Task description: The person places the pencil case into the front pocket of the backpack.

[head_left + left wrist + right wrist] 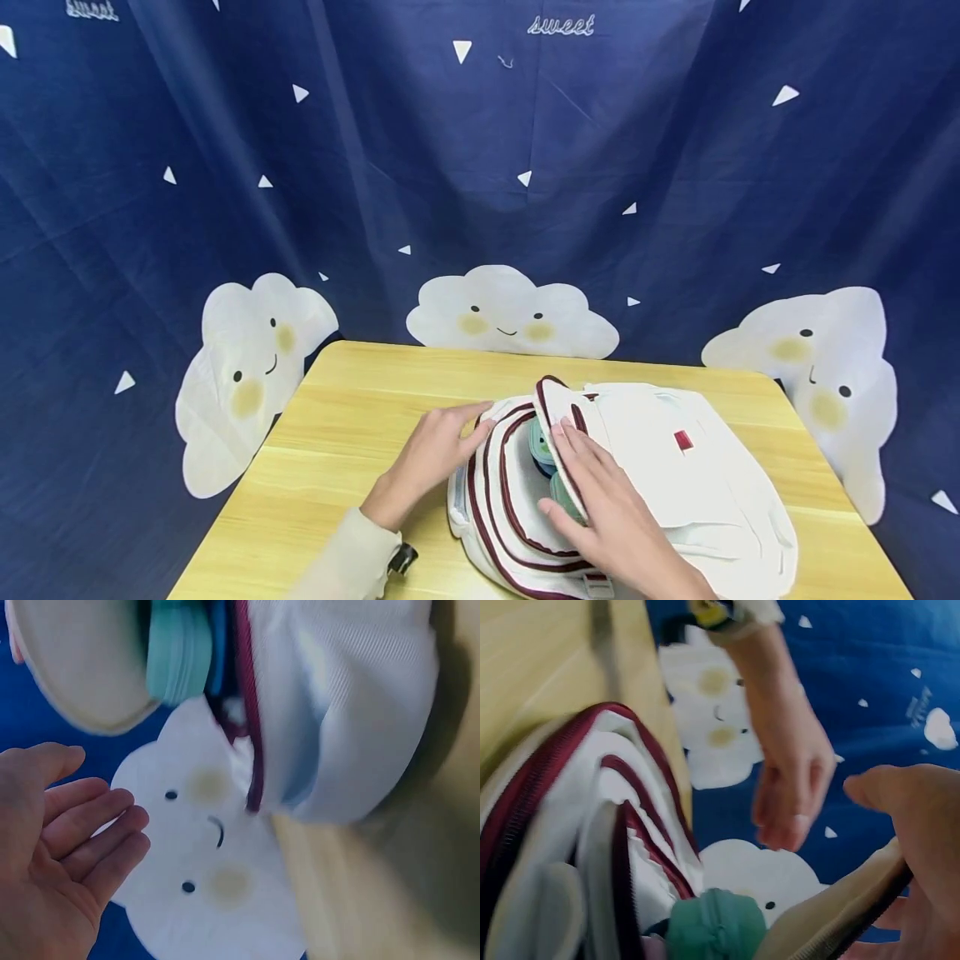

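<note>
A white backpack [720,467] with dark red zippers lies on the table, its front pocket unzipped. Inside show a green pouch [716,926] and a blue item [217,649] beside it. My right hand [611,512] lies with extended fingers against the raised pocket flap [551,400], thumb spread on the pocket side. In the right wrist view the flap's edge passes between thumb and fingers. My left hand [431,450] holds nothing; its loosely bent fingers are by the backpack's left edge, and the left wrist view shows its palm facing the bag.
The light wooden table [352,408] extends to the left of the backpack and behind it. A dark blue curtain [480,150] with white clouds and triangles hangs behind. A dark band [402,558] is on the left wrist, by a pale sleeve [348,558].
</note>
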### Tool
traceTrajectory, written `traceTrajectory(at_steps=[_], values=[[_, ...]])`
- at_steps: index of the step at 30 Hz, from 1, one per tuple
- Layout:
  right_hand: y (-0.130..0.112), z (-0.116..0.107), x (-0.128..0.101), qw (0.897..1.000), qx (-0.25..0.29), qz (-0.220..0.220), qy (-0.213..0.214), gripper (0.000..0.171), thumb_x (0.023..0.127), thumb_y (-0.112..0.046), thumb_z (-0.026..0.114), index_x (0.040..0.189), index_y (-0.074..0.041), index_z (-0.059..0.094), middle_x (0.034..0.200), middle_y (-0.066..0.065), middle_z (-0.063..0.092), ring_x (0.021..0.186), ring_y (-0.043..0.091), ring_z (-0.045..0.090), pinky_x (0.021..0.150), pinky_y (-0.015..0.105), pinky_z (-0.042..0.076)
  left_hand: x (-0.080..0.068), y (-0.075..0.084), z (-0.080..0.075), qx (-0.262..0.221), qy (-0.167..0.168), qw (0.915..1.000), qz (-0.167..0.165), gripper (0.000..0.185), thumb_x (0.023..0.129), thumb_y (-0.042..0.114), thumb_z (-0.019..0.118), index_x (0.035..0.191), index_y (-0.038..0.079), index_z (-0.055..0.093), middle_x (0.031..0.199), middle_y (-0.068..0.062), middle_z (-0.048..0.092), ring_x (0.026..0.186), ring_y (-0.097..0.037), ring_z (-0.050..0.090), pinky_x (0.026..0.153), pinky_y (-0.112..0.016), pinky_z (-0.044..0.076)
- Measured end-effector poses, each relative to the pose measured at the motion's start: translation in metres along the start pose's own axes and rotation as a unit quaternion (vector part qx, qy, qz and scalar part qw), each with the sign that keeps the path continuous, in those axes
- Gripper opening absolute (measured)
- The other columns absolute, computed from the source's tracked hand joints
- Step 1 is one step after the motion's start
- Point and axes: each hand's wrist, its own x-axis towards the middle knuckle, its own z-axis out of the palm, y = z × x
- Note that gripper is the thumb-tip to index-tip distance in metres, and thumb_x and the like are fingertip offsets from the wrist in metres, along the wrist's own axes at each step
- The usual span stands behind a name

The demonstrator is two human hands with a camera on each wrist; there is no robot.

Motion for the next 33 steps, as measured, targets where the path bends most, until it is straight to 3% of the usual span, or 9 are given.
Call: traceTrajectory(at_steps=[3, 7, 14, 18, 23, 28, 33], values=[[-0.003, 0.007, -0.002, 0.999, -0.016, -0.018, -0.032, 0.081, 0.103, -0.052, 0.071, 0.171, -0.024, 0.038, 0.178, 0.005, 0.037, 0.157, 0.038, 0.045, 0.114, 0.065, 0.049, 0.009, -0.005, -0.009, 0.006, 0.016, 0.9998, -0.008, 0.034, 0.108, 0.030, 0.069, 0.135, 0.013, 0.078, 0.131, -0.008, 0.080, 0.093, -0.022, 0.080, 0.093, -0.044, 0.066], [-0.004, 0.010, 0.000, 0.997, -0.024, -0.025, -0.064, 0.058, 0.111, -0.048, 0.059, 0.165, -0.029, 0.051, 0.173, 0.005, 0.046, 0.155, 0.042, 0.048, 0.119, 0.069, 0.043, 0.024, -0.008, -0.015, 0.021, 0.022, 0.9995, -0.009, 0.034, 0.109, 0.031, 0.068, 0.135, 0.011, 0.078, 0.136, -0.009, 0.078, 0.123, -0.031, 0.076, 0.105, -0.048, 0.063], [0.001, 0.004, 0.025, 0.992, -0.070, -0.050, -0.093, 0.038, 0.104, -0.037, 0.072, 0.139, -0.023, 0.075, 0.151, 0.004, 0.069, 0.144, 0.040, 0.058, 0.120, 0.081, 0.032, 0.050, -0.017, -0.018, 0.051, -0.006, 0.9984, -0.022, 0.041, 0.110, 0.031, 0.064, 0.140, 0.005, 0.073, 0.147, -0.016, 0.070, 0.139, -0.037, 0.066, 0.118, -0.054, 0.053], [0.014, -0.012, 0.050, 0.989, -0.051, -0.050, -0.133, 0.045, 0.099, -0.039, 0.076, 0.140, -0.019, 0.074, 0.154, 0.008, 0.067, 0.147, 0.045, 0.055, 0.122, 0.085, 0.026, 0.066, -0.022, -0.018, 0.069, -0.036, 0.9963, -0.036, 0.045, 0.110, 0.033, 0.063, 0.148, 0.008, 0.068, 0.152, -0.013, 0.067, 0.143, -0.037, 0.062, 0.120, -0.054, 0.051], [0.049, -0.038, 0.093, 0.989, 0.001, -0.013, -0.144, 0.057, 0.106, -0.043, 0.068, 0.154, -0.013, 0.063, 0.165, 0.018, 0.054, 0.152, 0.055, 0.045, 0.122, 0.087, 0.022, 0.088, -0.026, -0.016, 0.098, -0.042, 0.9940, -0.025, 0.047, 0.109, 0.034, 0.063, 0.150, 0.012, 0.066, 0.150, -0.012, 0.069, 0.137, -0.037, 0.066, 0.114, -0.055, 0.055], [0.098, -0.048, 0.126, 0.990, -0.020, 0.035, -0.137, 0.072, 0.107, -0.046, 0.064, 0.166, -0.010, 0.045, 0.174, 0.024, 0.036, 0.159, 0.058, 0.030, 0.124, 0.086, 0.014, 0.103, -0.031, -0.014, 0.117, -0.044, 0.9916, -0.033, 0.049, 0.108, 0.034, 0.065, 0.152, 0.012, 0.064, 0.152, -0.014, 0.067, 0.138, -0.039, 0.064, 0.114, -0.056, 0.054], [0.143, -0.046, 0.138, 0.985, -0.040, 0.084, -0.147, 0.085, 0.107, -0.054, 0.062, 0.173, -0.011, 0.029, 0.181, 0.023, 0.019, 0.164, 0.058, 0.013, 0.125, 0.085, 0.006, 0.116, -0.039, -0.011, 0.141, -0.063, 0.9864, -0.058, 0.056, 0.110, 0.043, 0.059, 0.160, 0.018, 0.057, 0.161, -0.017, 0.059, 0.147, -0.042, 0.056, 0.120, -0.059, 0.048]])
